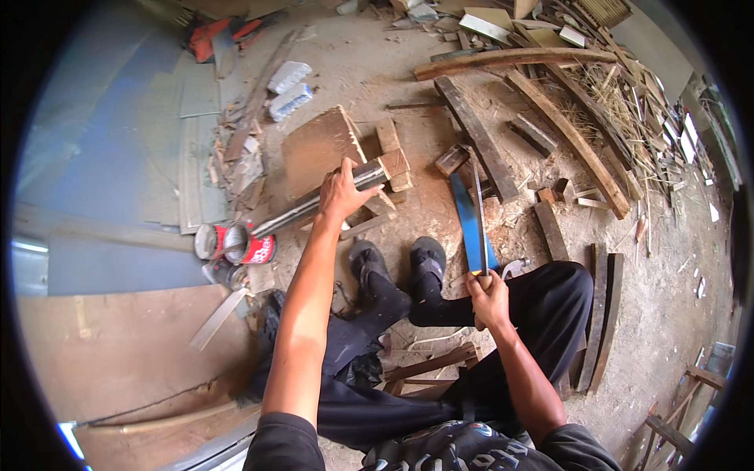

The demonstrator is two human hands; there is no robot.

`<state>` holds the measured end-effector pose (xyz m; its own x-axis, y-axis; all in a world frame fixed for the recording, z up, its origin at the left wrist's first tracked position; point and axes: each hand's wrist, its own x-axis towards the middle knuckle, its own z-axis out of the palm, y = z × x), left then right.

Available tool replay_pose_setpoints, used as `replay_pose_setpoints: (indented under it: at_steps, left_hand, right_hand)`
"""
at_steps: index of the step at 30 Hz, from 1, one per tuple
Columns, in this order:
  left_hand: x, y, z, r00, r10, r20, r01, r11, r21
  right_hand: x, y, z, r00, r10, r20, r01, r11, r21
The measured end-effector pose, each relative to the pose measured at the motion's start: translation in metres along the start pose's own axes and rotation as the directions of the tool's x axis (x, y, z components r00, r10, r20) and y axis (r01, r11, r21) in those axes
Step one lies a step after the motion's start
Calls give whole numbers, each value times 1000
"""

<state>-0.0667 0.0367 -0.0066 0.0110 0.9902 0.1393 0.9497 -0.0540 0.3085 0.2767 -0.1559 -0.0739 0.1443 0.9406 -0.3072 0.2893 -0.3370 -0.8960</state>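
My left hand (341, 192) is wrapped over a dark, narrow wooden beam (302, 208) that slants across in front of me. The beam's pale far end lies on a wooden block (389, 140), beside a square wooden board (318, 149). Gripped in my right hand (490, 301) is a long knife (480, 208) with a wooden handle, its narrow blade pointing away from me and seen almost edge-on. Just behind that blade lies a blue saw blade (465, 216). A claw hammer head (514, 268) shows by my right knee.
Red paint cans (257, 245) stand left of the beam. Long timbers (565, 129) and scraps (667, 118) are strewn at the far right. White foam blocks (290, 90) lie beyond the board. Plywood (133, 330) covers the near left; two dark strips (601, 322) lie beside my right knee.
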Motion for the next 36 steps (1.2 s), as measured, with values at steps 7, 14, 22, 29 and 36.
replay_pose_setpoints:
  at_steps: [7, 14, 22, 29, 36]
  left_hand:
    - [-74, 30, -149, 823, 29, -568, -241, 923, -301]
    - [-163, 57, -187, 651, -318, -689, -272, 749, -604]
    - [-212, 93, -168, 750, -424, -507, -426, 277, -861]
    - [-234, 91, -88, 910, -319, -265, -305, -81, -949]
    - [-279, 100, -36, 900, -390, -196, -64, 327, -943]
  right_hand:
    - [-11, 7, 7, 989, -148, 18, 146, 987, 64]
    - [-83, -25, 7, 971, -202, 125, 162, 948, 275]
    - [-129, -13, -2, 945, -304, 118, 272, 935, 229]
    - [-177, -72, -14, 955, -255, 153, 186, 914, 360]
    - [-214, -125, -13, 919, -328, 220, 316, 945, 91]
